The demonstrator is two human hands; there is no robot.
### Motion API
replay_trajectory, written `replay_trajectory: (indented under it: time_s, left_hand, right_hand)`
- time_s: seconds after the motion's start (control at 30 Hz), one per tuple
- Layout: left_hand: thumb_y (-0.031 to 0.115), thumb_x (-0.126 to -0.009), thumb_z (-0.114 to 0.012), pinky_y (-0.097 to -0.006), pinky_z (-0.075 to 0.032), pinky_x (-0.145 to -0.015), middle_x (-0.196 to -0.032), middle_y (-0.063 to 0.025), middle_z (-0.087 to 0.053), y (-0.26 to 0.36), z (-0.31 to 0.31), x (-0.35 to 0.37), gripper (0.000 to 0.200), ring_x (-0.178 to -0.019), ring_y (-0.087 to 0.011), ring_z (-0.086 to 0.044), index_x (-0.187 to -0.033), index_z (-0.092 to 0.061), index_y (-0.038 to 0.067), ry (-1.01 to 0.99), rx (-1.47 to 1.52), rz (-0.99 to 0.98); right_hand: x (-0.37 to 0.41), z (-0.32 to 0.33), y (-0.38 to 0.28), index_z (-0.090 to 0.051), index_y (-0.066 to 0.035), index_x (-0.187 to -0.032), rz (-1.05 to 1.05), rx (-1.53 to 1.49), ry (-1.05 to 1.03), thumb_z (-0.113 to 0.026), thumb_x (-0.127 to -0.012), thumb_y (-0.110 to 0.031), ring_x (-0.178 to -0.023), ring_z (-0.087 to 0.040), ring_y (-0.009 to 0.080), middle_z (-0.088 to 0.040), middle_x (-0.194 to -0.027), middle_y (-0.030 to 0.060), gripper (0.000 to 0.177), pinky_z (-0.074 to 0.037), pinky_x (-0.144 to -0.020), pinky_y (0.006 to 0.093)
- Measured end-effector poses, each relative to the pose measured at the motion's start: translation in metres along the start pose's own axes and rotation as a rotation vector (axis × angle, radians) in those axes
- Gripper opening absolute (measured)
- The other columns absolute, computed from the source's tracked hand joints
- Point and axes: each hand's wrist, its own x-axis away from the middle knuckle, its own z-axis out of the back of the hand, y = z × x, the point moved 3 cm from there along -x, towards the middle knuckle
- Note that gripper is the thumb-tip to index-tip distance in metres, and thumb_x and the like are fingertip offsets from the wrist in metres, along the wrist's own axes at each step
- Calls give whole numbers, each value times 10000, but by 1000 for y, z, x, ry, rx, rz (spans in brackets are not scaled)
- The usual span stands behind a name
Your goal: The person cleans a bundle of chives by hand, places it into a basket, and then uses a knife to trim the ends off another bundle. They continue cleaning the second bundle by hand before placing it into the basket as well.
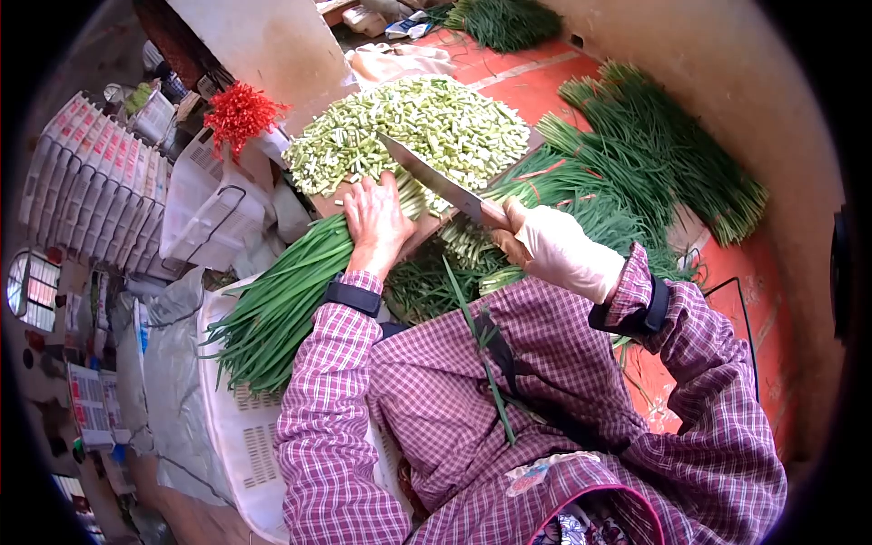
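My left hand (375, 221) is closed over a bundle of garlic chives (286, 304), pressing it near its pale stem ends on a wooden board (421, 238). The green leaves trail down to the left over a white plastic basket (218, 363). In my right hand (556, 243), which wears a whitish glove, is the handle of a knife (436, 180). Its broad blade points up and left, above the stem ends and in front of a large heap of chopped pale stems (409, 123). A loose green leaf (486, 363) lies across my checked apron.
More chive bundles lie to the right (658, 150) and at the back (504, 23) on the red floor (754, 300). Stacked white crates (100, 186), another white basket (213, 204) and a bunch of red ties (240, 116) stand at the left.
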Motion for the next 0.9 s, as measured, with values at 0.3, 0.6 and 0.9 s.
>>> replay_trajectory:
  time_s: [0.3,0.6,0.9]
  left_hand:
    - [216,-600,-792,-426,-415,-873,-1018,-167,-577,7,6,5,565,-1009,-305,-548,-1075,-534,51,-15,-48,-14]
    - [275,-557,-824,-435,-406,-924,-1034,-174,-582,4,0,-3,671,-1042,-323,-546,-1111,-514,58,-60,0,-23]
    - [288,-541,-813,-449,-433,-900,-1031,-182,-588,1,5,-8,700,-1042,-339,-555,-1117,-497,46,-152,23,15]
  right_hand:
    - [-53,-18,12,-600,-54,-893,106,-13,-113,-581,-826,-160,-662,-627,360,-619,-677,171,127,-492,-600,418]
    - [-44,-4,27,-598,-116,-1094,2,-179,-276,-509,-893,-167,-555,-582,308,-597,-661,151,226,-477,-571,401]
    - [-93,-70,21,-634,-72,-932,87,-18,-11,-476,-954,-344,-710,-643,377,-649,-729,193,315,-497,-633,454]
